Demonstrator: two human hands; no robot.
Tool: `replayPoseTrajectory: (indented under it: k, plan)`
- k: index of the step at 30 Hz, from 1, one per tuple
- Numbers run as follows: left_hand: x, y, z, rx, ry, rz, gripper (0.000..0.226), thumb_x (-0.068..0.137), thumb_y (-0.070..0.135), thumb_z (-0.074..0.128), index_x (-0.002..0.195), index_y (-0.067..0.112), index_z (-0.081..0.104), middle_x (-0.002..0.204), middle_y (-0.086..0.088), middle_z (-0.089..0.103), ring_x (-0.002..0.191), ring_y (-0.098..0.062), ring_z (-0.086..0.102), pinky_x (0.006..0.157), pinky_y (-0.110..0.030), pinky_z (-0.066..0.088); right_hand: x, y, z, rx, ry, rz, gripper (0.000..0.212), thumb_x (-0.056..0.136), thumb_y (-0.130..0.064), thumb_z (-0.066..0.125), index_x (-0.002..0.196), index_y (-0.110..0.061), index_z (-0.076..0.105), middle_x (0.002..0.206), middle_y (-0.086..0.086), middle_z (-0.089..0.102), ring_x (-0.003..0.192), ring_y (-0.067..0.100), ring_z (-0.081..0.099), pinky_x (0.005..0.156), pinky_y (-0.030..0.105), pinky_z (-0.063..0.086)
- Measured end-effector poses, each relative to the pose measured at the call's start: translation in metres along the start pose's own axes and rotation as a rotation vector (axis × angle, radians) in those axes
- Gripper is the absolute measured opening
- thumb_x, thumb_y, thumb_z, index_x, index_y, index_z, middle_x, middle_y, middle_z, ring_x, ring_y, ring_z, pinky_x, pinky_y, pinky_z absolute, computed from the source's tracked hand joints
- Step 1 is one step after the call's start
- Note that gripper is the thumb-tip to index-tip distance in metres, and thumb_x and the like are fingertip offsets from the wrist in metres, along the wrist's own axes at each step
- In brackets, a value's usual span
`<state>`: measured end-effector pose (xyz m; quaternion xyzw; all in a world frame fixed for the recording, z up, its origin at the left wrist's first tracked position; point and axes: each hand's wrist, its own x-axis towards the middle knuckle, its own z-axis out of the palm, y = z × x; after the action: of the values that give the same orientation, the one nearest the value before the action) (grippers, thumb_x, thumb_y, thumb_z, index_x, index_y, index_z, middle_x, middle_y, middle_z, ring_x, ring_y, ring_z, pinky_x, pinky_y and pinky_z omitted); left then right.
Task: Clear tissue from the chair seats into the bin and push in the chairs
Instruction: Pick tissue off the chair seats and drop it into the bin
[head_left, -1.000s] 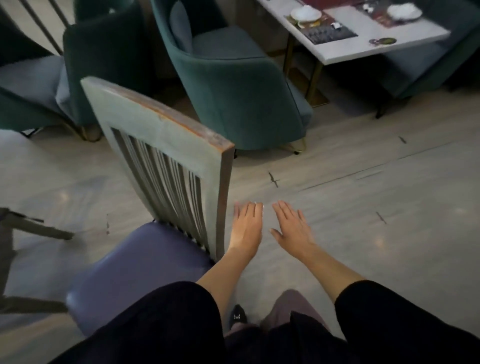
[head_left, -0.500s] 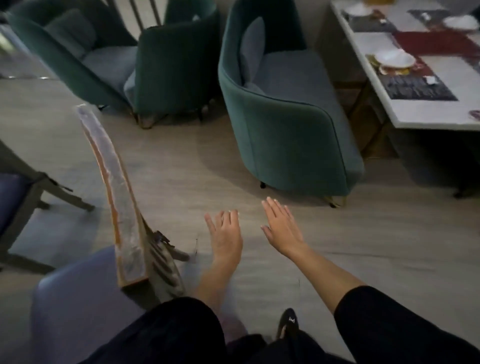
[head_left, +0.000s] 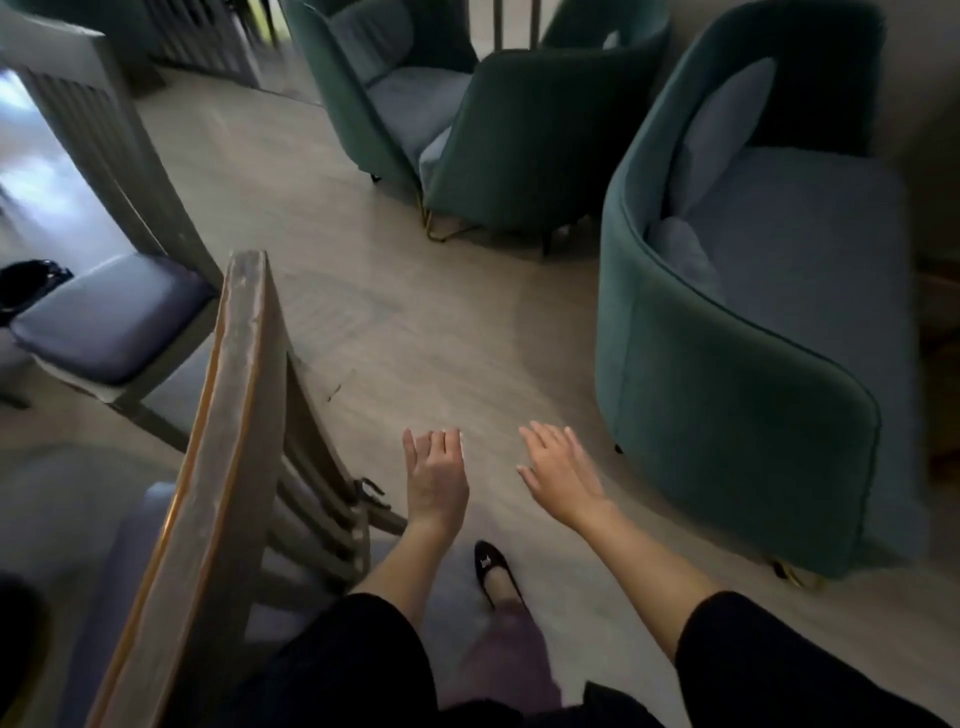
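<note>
Pale plank floor; teal armchairs right and beyond; glare, perhaps window, left.

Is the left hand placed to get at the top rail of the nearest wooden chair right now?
Probably yes: the left hand hovers open and empty beside the top rail, with nothing between them.

1. Floor: pale wood-grain boards, beneath and beyond the left-hand fingers and right-hand fingers.
2. Large green armchair: just right of the right-hand fingers, curved back nearest them, grey-blue seat. Oval cushion leans on its backrest.
3. Second green armchair: well beyond both sets of fingers, its back turned towards them, on thin brass legs.
4. Third green armchair: close beside the second, farther beyond the left-hand fingers.
5. Black flat shoe: on the floor, nearer the wearer than the left-hand fingers.
</note>
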<state>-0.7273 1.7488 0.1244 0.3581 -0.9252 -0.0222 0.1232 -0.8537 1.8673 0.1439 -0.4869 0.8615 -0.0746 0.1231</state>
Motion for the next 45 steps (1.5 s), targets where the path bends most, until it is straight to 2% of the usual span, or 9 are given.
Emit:
replayPoseTrajectory:
  k: [6,9,14,20,24,29,36,41,45]
  plan:
    - [0.136,0.003,0.012,-0.065,0.082,0.009,0.041,0.065,-0.002,0.073,0.103,0.008,0.063,0.091,-0.007,0.065,0.095,-0.03,0.059,0.104,-0.06,0.027,0.143,0.037,-0.049,0.067,0.108,0.175,0.061,0.095,-0.035,0.051,0.145,-0.007,0.031,0.144,0.013,0.041,0.131,0.03,0.039,0.112,0.04,0.027]
    - [0.197,-0.011,0.004,-0.112,0.12,-0.024,0.034,0.074,-0.001,0.065,0.107,0.006,0.061,0.093,-0.008,0.064,0.098,-0.031,0.059,0.105,-0.061,0.023,0.206,0.016,-0.062,0.115,0.108,0.088,0.063,0.094,-0.035,0.053,0.145,-0.007,0.03,0.143,0.013,0.043,0.131,0.029,0.04,0.112,0.04,0.028]
    - [0.28,-0.072,0.007,-0.028,0.163,-0.108,0.031,0.076,0.001,0.065,0.107,0.006,0.06,0.09,-0.007,0.062,0.097,-0.03,0.058,0.105,-0.061,0.022,0.312,-0.022,-0.081,0.149,0.088,-0.143,0.066,0.095,-0.034,0.052,0.149,-0.011,0.024,0.148,0.007,0.038,0.136,0.022,0.035,0.115,0.038,0.024]
    - [0.409,-0.132,0.031,0.036,0.175,-0.201,0.028,0.08,0.003,0.062,0.108,0.007,0.06,0.091,-0.008,0.06,0.098,-0.03,0.055,0.108,-0.061,0.021,0.471,-0.016,-0.106,0.169,0.098,-0.147,0.069,0.095,-0.031,0.054,0.151,-0.013,0.018,0.147,0.008,0.037,0.133,0.024,0.038,0.112,0.037,0.032]
    - [0.505,-0.155,0.035,0.033,0.159,-0.269,0.029,0.079,0.003,0.063,0.106,0.01,0.059,0.091,-0.005,0.06,0.097,-0.028,0.055,0.107,-0.061,0.021,0.575,-0.027,-0.124,0.137,-0.008,-0.239,0.072,0.094,-0.033,0.055,0.152,-0.014,0.014,0.147,0.009,0.037,0.13,0.026,0.04,0.107,0.037,0.037]
    - [0.606,-0.196,0.038,0.009,0.225,-0.403,0.035,0.074,0.001,0.067,0.108,0.007,0.06,0.091,-0.008,0.063,0.094,-0.03,0.059,0.103,-0.064,0.025,0.7,-0.068,-0.145,0.141,-0.056,-0.338,0.074,0.094,-0.034,0.056,0.151,-0.014,0.014,0.145,0.01,0.041,0.13,0.026,0.042,0.105,0.038,0.041]
    - [0.683,-0.297,0.061,0.073,0.097,-0.605,0.037,0.08,0.003,0.06,0.117,0.006,0.056,0.102,-0.01,0.061,0.102,-0.029,0.055,0.108,-0.061,0.017,0.83,-0.138,-0.123,0.075,-0.16,-0.505,0.075,0.094,-0.04,0.053,0.152,-0.015,0.011,0.137,0.01,0.05,0.122,0.027,0.049,0.1,0.038,0.043]
    - [0.762,-0.382,0.072,0.085,0.021,-0.629,0.04,0.087,0.005,0.049,0.127,0.009,0.048,0.115,-0.007,0.056,0.114,-0.025,0.047,0.113,-0.056,0.007,0.945,-0.198,-0.122,0.084,-0.183,-0.599,0.074,0.095,-0.038,0.052,0.152,-0.012,0.011,0.137,0.012,0.048,0.121,0.028,0.048,0.099,0.037,0.041]
    - [0.848,-0.467,0.064,0.103,0.161,-0.612,0.039,0.082,-0.001,0.055,0.12,0.004,0.054,0.105,-0.01,0.059,0.104,-0.029,0.053,0.11,-0.058,0.016,1.046,-0.265,-0.141,0.095,-0.136,-0.629,0.073,0.095,-0.038,0.052,0.151,-0.01,0.016,0.139,0.013,0.047,0.124,0.029,0.047,0.102,0.038,0.04]
